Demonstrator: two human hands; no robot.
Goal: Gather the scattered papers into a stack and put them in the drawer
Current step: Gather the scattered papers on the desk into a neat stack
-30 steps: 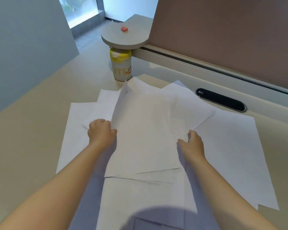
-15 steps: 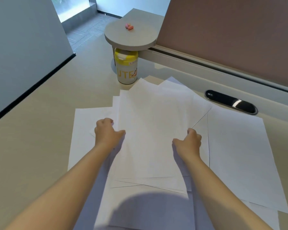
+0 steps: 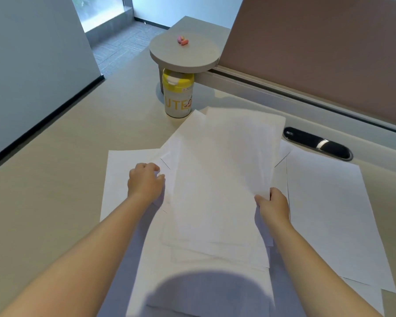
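You gripped the partly gathered white paper sheets [image 3: 220,179] with left hand [image 3: 144,183] and right hand [image 3: 273,202]; loose white sheet [image 3: 329,213] remained, no drawer in view.

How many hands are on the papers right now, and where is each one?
2. The left hand grips the left edge of the gathered papers; the right hand pinches their right edge. Fingertips under the sheets are hidden.

Head-worn camera looks forward and down, close over the desk [image 3: 55,179].
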